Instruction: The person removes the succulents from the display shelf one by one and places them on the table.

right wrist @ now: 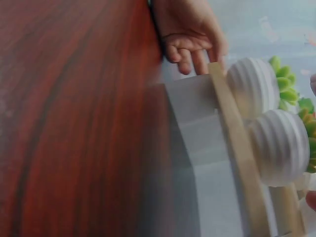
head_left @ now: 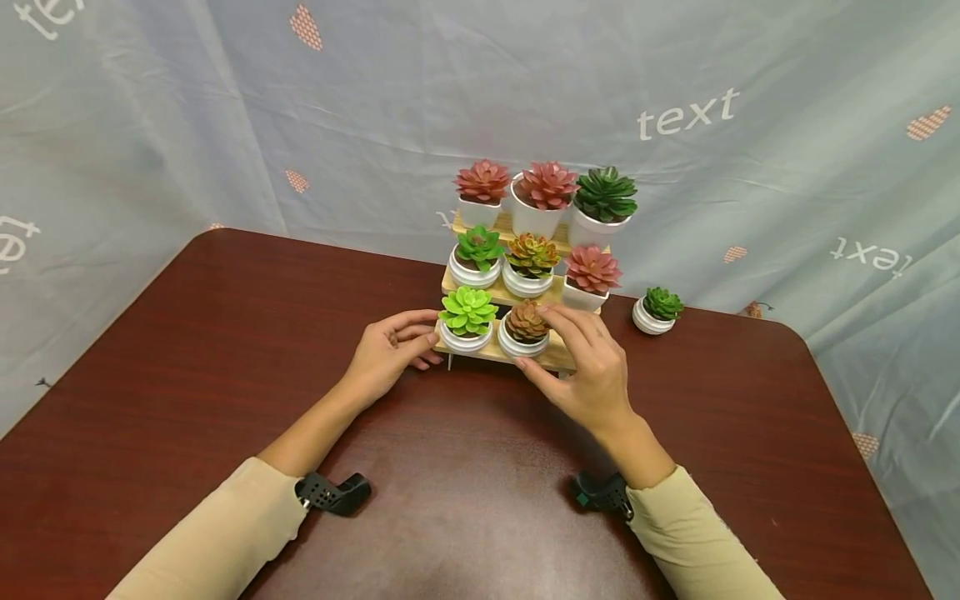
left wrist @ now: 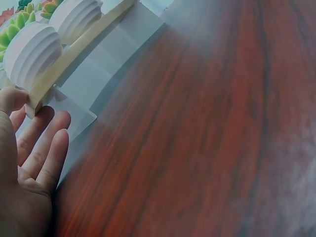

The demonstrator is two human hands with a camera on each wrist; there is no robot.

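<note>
My left hand (head_left: pixel 382 354) holds the left end of the lowest board of a wooden tiered plant stand (left wrist: pixel 81 52), thumb over the end and fingers below. Beside it on that board sits a white ribbed pot with a bright green succulent (head_left: pixel 468 312). To its right stands a brown succulent (head_left: pixel 527 323) in a similar white pot. My right hand (head_left: pixel 592 367) pinches this brown succulent's pot, thumb at the front and index finger behind. In the right wrist view only bits of that hand's fingertips (right wrist: pixel 312 200) show at the right edge.
Higher tiers carry several potted succulents, among them a red one (head_left: pixel 551 187), a dark green one (head_left: pixel 606 196) and a pink one (head_left: pixel 592 271). A small green potted succulent (head_left: pixel 656 311) stands on the brown table (head_left: pixel 420 500) right of the stand. A printed curtain (head_left: pixel 405 100) hangs behind.
</note>
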